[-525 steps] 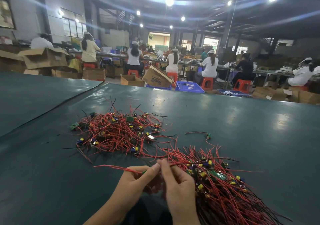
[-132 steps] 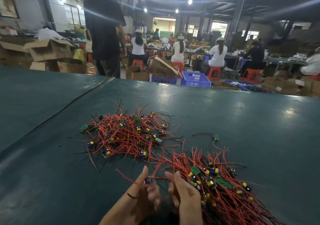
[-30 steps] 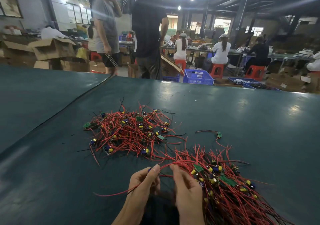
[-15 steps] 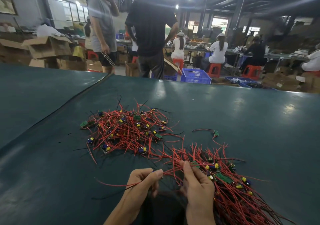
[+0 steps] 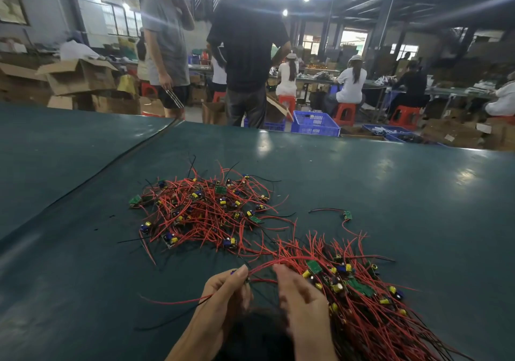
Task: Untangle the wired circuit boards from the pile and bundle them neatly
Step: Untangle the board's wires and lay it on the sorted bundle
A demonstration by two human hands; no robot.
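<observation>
Compared with half a second back, the right hand (image 5: 302, 299) has slid off the bundle (image 5: 362, 291) at lower right and sits close to the left hand (image 5: 227, 291). It's blurry, fingers look fairly straight against red wires, can't tell if it's gripping. The left hand pinches a small board (image 5: 233, 272), wires trailing left over the table (image 5: 390, 193). The tangled pile (image 5: 206, 213) mid-frame hasn't budged. At the upper middle sits a blue crate (image 5: 316, 122), contents unclear, and at upper left an open cardboard box (image 5: 80, 78), inside hidden
</observation>
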